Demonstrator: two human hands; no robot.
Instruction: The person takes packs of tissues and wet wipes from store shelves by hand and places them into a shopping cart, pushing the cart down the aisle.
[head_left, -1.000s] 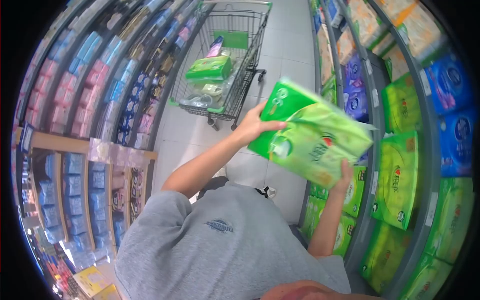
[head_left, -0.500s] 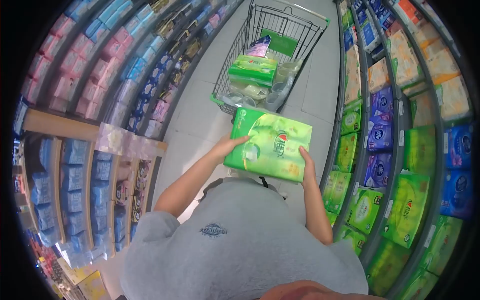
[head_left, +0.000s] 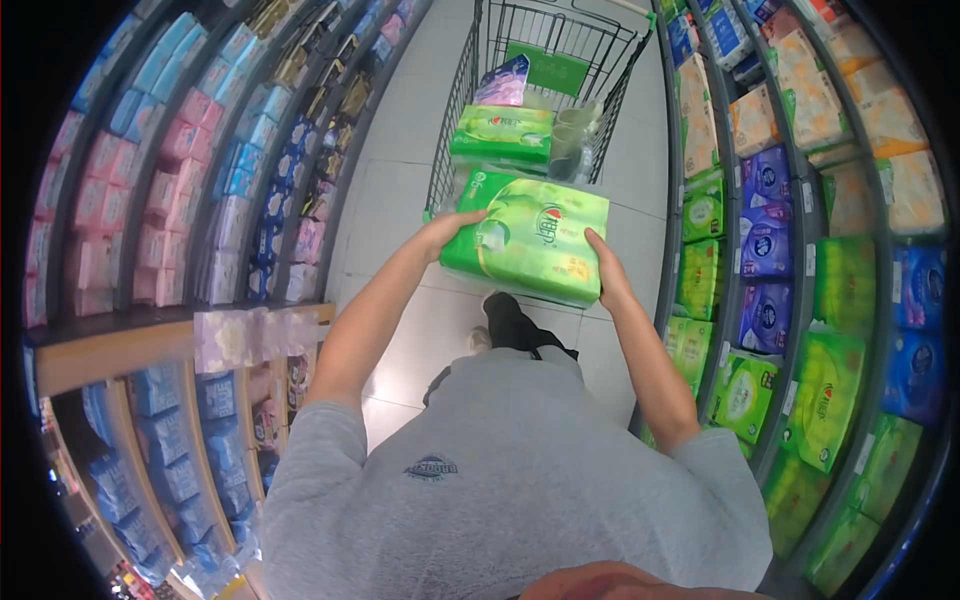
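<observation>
Between my two hands I hold a large green plastic-wrapped pack of tissues (head_left: 525, 235), printed side up. My left hand (head_left: 452, 230) grips its left edge, thumb on top. At the right edge my right hand (head_left: 608, 265) closes round the pack, its thumb also on top and its fingers hidden. Just beyond the pack's far edge stands a wire shopping cart (head_left: 470, 60) with green trim. Inside it lie a second green tissue pack (head_left: 502, 135), a pink and purple packet (head_left: 503, 82), and clear, cup-like items (head_left: 570, 140). The held pack covers the cart's near end.
Shelves of pink and blue packs (head_left: 180, 185) line the aisle on the left, with blue bags (head_left: 170, 440) lower down. On the right, shelves hold green packs (head_left: 825, 390), purple packs (head_left: 765, 225) and orange packs (head_left: 795, 75). My dark-trousered leg (head_left: 515, 325) shows on the tiled floor.
The held pack and both hands have moved forward, towards the cart, and now hide its near end. My leg and shoe have come into view below the pack.
</observation>
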